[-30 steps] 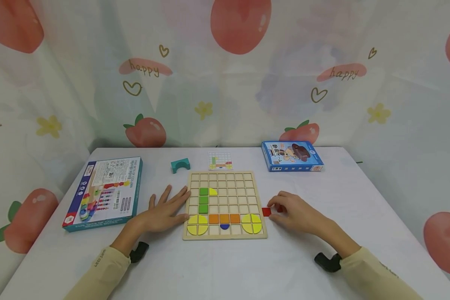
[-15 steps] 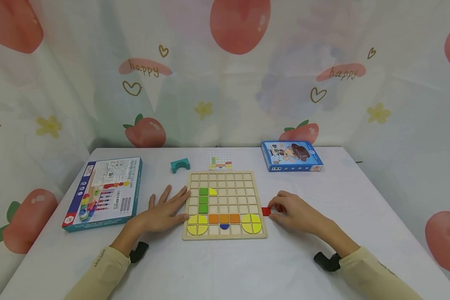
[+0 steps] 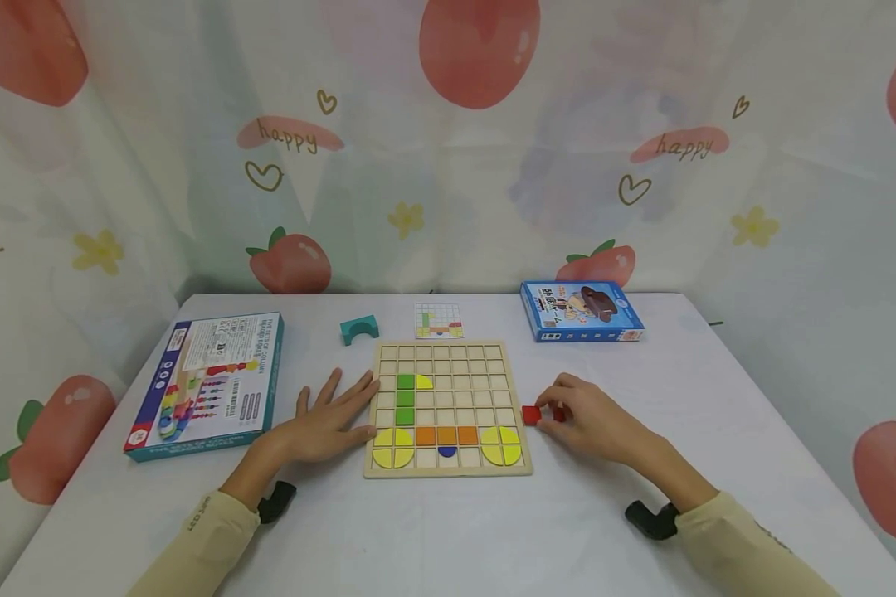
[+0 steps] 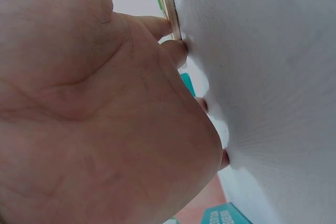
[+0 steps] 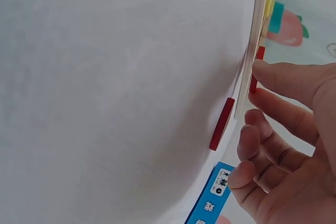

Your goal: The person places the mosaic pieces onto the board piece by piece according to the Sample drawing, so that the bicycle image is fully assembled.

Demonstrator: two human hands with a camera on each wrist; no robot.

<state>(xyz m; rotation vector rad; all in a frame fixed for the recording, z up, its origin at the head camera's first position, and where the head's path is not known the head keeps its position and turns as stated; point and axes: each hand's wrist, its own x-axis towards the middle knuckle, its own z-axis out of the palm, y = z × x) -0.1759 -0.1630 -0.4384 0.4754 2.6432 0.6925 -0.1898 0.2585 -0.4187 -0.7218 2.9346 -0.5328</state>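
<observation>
A wooden grid board (image 3: 448, 475) lies mid-table with green, yellow, orange and blue pieces in its cells. My left hand (image 3: 321, 429) rests spread on the table, its fingers against the board's left edge. Just off the right edge, my right hand (image 3: 590, 419) pinches a red square tile (image 5: 260, 53) between thumb and index finger. That red square tile (image 3: 531, 414) shows at the fingertips in the head view. A second red tile (image 5: 222, 124) lies on the cloth below the curled fingers, partly hidden in the head view.
A pattern card (image 3: 439, 320) lies behind the board, with a teal arch block (image 3: 359, 328) left of it. A blue box (image 3: 582, 312) stands at the back right. A larger box (image 3: 205, 385) lies on the left, near my left forearm.
My right hand and the red square tile at its fingertips have shifted slightly away from me. More of the second red tile shows behind the fingers. The left hand stays put.
</observation>
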